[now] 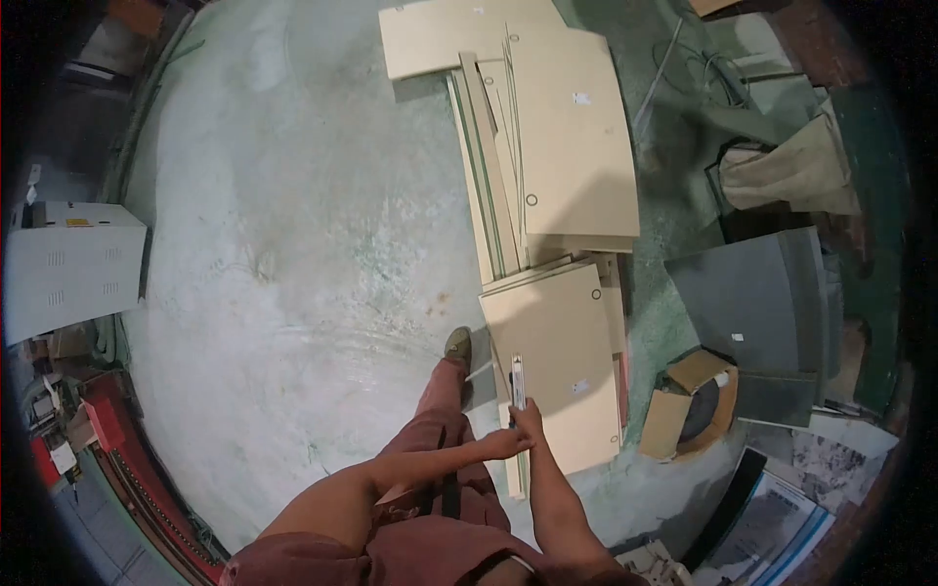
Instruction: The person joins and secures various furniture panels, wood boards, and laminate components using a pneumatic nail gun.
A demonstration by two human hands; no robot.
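Observation:
My right hand (pixel 528 418) is closed around the lower end of a slim silver-and-white metal strip-like tool (pixel 518 379), with a dark part along its left side. It is held upright in view above a cream panel (pixel 552 342). My left hand (pixel 503 444) is closed just below and left of the right hand, close to its wrist. Its fingers are curled, and what they hold, if anything, is hidden. The nearest cream panel lies flat, with small ring marks and a white label on it.
Larger cream panels (pixel 576 127) lie stacked beyond. On the right are an open cardboard box (pixel 674 415) with a dark roll and leaning grey panels (pixel 752 303). A white metal cabinet (pixel 78 259) stands left, near red rails (pixel 147 479). My foot (pixel 457 344) is beside the panels.

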